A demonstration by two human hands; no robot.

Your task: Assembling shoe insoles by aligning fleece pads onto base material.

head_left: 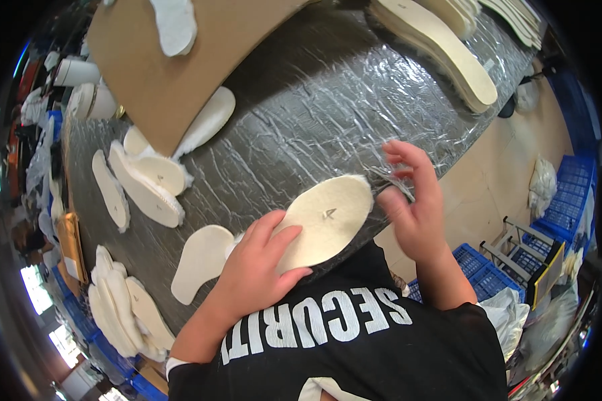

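Left hand [261, 264] flat, pressing the felt insole [324, 217] onto my table [301, 113]; right hand [411, 200] open, empty, just beside insole's toe end.

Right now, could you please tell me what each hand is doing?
Left hand: open, pressing flat on the cream insole.
Right hand: open, fingers spread, holding nothing, by the insole's tip.

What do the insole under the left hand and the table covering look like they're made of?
The insole looks like felt or fleece-faced board: matte cream, slightly fuzzy at the edge. The table covering looks like grey plastic film or foil-like wrap: it is glossy and heavily wrinkled, catching highlights. The left hand presses on the insole.
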